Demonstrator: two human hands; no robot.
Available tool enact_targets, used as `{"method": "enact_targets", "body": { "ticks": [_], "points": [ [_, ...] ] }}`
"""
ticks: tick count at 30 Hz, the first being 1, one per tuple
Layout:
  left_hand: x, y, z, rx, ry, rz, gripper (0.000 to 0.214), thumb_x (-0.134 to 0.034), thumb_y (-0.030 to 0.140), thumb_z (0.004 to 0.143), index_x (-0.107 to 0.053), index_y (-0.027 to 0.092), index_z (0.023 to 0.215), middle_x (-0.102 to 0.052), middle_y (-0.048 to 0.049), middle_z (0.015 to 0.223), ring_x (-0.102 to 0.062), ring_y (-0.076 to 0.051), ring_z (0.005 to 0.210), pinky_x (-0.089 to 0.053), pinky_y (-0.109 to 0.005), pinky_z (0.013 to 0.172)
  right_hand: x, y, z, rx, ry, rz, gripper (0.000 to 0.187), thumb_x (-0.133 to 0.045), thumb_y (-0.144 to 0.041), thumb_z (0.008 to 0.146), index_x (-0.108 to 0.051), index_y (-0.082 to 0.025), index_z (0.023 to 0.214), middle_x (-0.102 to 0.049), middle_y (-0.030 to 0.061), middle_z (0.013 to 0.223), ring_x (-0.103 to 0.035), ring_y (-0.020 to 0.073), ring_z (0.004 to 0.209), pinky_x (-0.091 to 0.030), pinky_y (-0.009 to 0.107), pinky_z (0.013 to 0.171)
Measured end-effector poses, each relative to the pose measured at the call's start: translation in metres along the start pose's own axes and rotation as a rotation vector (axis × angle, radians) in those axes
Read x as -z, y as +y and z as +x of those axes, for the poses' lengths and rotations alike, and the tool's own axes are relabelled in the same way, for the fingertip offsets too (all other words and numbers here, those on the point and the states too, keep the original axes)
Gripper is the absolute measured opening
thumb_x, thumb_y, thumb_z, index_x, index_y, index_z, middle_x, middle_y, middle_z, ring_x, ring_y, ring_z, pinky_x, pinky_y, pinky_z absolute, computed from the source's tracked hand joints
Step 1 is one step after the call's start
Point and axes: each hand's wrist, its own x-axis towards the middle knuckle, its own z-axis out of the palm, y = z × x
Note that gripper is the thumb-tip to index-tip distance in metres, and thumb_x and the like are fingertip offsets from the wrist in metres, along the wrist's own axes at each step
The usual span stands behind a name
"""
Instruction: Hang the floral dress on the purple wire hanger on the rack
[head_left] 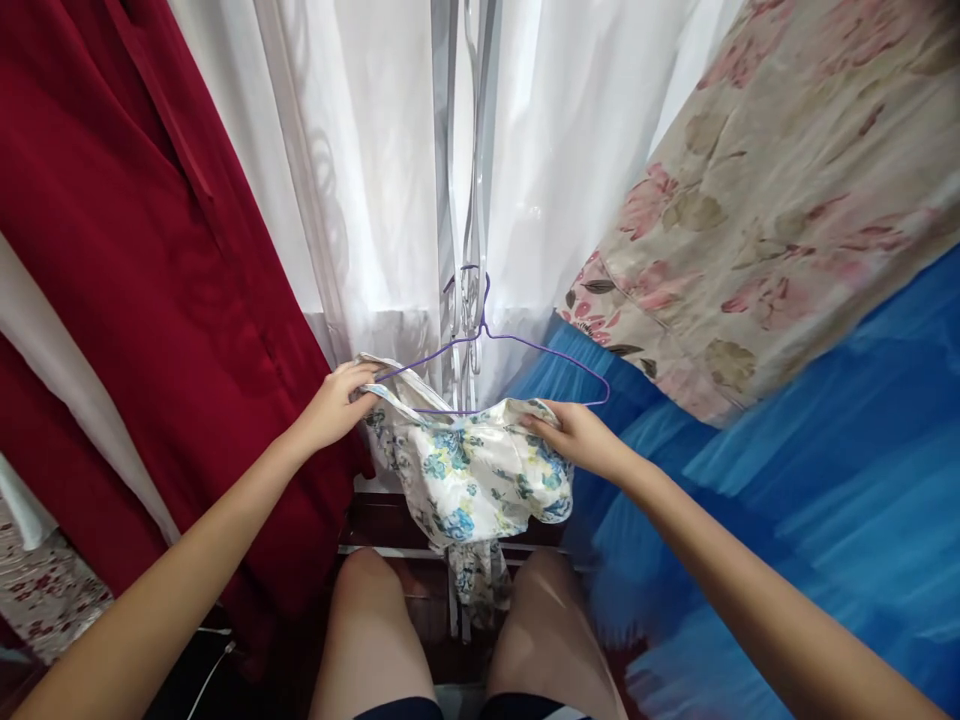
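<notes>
A purple wire hanger (pixel 540 343) hangs by its hook in front of a strip of white ribbons or straps. On its left half sits part of a white floral blouse (pixel 472 485) with blue and green flowers. My left hand (pixel 341 400) pinches the garment's edge at the hanger's left end. My right hand (pixel 581 435) grips the opposite edge of the blouse, just below the hanger's lower bar. The hanger's right end stands bare, outside the cloth. Below the blouse dangles a narrower piece of similar floral cloth (pixel 480 580).
White curtains (pixel 375 180) hang behind. A dark red cloth (pixel 202 260) drapes at the left. Beige floral fabric (pixel 787 230) and blue tulle (pixel 750 520) fill the right. My knees (pixel 373 620) are below, and a thin white cable (pixel 210 675) lies at the lower left.
</notes>
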Motion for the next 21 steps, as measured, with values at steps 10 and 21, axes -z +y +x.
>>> {"method": "enact_targets", "body": {
  "ticks": [10, 21],
  "points": [
    [-0.031, 0.054, 0.025, -0.079, 0.459, 0.019, 0.016, -0.064, 0.025, 0.085, -0.06, 0.02, 0.1, -0.065, -0.0047, 0.101, -0.063, -0.02, 0.099, -0.049, -0.029, 0.086, 0.021, 0.005, -0.035, -0.091, 0.22, 0.2, 0.082, -0.073, -0.023, 0.068, -0.047, -0.021, 0.145, -0.065, -0.003, 0.068, -0.055, 0.0177, 0.059, -0.041, 0.027, 0.06],
    [-0.023, 0.02, 0.027, -0.001, 0.383, 0.078, 0.023, -0.061, 0.041, 0.089, -0.067, 0.019, 0.093, -0.067, -0.0053, 0.098, -0.061, -0.019, 0.088, -0.046, -0.028, 0.081, 0.075, 0.026, -0.036, -0.405, 0.029, 0.845, 0.037, -0.085, -0.038, 0.064, -0.076, -0.014, 0.089, -0.075, 0.0089, 0.077, -0.069, 0.027, 0.069, -0.054, 0.036, 0.062]
  ]
}}
